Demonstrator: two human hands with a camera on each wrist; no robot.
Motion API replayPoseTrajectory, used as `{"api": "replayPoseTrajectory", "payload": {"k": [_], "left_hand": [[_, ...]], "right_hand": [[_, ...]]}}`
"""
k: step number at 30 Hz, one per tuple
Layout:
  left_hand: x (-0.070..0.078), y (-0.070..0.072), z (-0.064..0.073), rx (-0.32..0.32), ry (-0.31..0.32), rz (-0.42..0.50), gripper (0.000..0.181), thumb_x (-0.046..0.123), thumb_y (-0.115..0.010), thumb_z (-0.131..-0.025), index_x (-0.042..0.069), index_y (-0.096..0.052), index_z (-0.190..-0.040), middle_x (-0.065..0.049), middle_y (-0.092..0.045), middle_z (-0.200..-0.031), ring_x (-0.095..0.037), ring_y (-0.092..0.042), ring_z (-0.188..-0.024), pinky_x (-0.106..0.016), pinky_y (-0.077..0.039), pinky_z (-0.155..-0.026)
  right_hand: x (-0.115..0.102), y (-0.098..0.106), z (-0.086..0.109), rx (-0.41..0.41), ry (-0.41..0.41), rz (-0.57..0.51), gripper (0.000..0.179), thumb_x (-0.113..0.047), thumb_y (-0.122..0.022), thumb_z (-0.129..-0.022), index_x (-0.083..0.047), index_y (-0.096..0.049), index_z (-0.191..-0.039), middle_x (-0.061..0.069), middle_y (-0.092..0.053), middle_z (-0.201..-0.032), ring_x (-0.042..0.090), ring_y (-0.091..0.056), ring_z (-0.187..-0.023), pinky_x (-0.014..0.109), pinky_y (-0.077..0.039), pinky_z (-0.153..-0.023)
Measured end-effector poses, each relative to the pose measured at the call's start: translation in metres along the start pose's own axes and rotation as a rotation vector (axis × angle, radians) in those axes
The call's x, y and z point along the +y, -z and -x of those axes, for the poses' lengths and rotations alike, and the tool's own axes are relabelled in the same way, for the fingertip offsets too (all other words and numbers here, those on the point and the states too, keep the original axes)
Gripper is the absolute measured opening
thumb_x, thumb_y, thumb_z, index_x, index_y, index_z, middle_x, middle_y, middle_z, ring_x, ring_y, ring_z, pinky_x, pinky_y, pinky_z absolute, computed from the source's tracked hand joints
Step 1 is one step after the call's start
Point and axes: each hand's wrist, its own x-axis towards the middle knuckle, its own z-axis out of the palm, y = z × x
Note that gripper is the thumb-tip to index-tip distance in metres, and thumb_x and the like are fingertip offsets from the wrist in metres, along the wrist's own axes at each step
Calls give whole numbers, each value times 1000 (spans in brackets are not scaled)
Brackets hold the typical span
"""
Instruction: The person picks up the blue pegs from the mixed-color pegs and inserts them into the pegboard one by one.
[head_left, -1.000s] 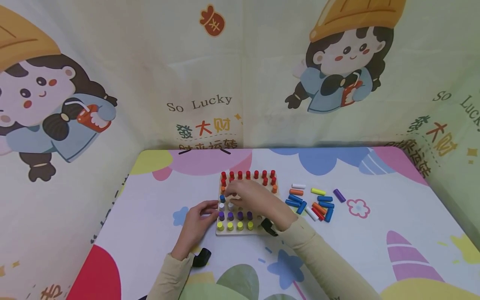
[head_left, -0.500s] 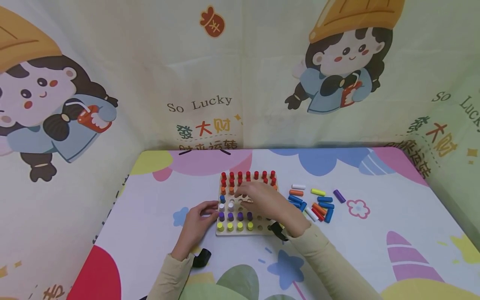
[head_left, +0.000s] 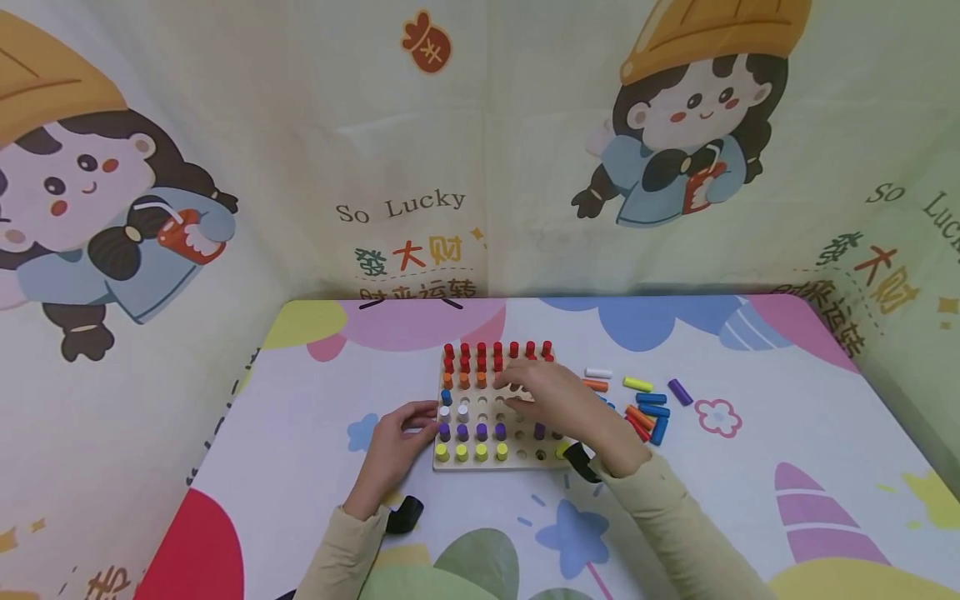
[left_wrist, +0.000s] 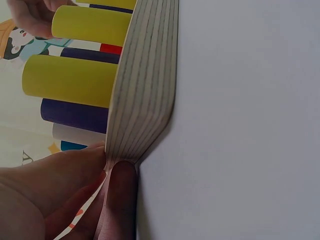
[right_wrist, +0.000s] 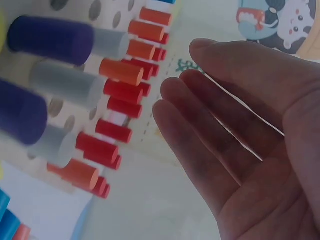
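A wooden pegboard [head_left: 480, 467] stands on the table with rows of coloured pegs. My left hand [head_left: 397, 442] grips its left edge; the left wrist view shows thumb and fingers [left_wrist: 122, 195] at a corner of the layered wood. My right hand [head_left: 566, 404] hovers over the board by the orange row, its fingers loosely bent. Nothing is between those fingers [right_wrist: 192, 135] in the right wrist view. Past their tips stand orange pegs [right_wrist: 121, 72] and red pegs [right_wrist: 124, 92]. A lone blue peg [head_left: 446, 397] and two white pegs [head_left: 462, 413] sit at the left. The hand hides part of the board.
Loose pegs in several colours lie right of the board, among them a yellow peg [head_left: 637, 384], a purple peg [head_left: 680, 392] and blue pegs [head_left: 654, 411]. A printed cloth covers the table [head_left: 300, 500], and patterned curtains [head_left: 525, 167] stand behind it.
My right hand has moved rightward along the orange row, uncovering orange pegs at the left and empty holes below them. My left hand has stayed at the board's edge.
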Motion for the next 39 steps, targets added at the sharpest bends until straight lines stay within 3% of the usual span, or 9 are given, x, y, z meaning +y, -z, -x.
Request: {"api": "replayPoseTrajectory", "payload": {"k": [14,27,39], "left_hand": [[3,2,1,-9,37,9,32,15,-72,-92,12,-68,-123,-3,-70,-116,-16,-68,-100,-32,-58,-85],[2,2,1,-10,45,20,32,16,-72,-92,12,-68,-123,-3,-70,-117,-17,-67,-101,-33,-58,-86],[2,2,1,-8,43,11,32,15,-72,-92,12,-67,-124,-3,-70,-117,-17,-67,-101,-33,-58,-86]], "right_hand": [[19,7,17,-6,-87,-47,25,-15,-77,-87,-11,-71,-111,1,-71,-105,18,-67,-95,36,-58,-85],[38,6,36,57,-78,-11,24,-12,-79,-84,-9,-72,-107,1,-69,-99,17,-67,-91,35,-59,-81],[58,2,53,66,-103,32,22,-10,-78,-85,-8,-73,-106,4,-70,-103,19,-67,-88,36,-59,-80]]}}
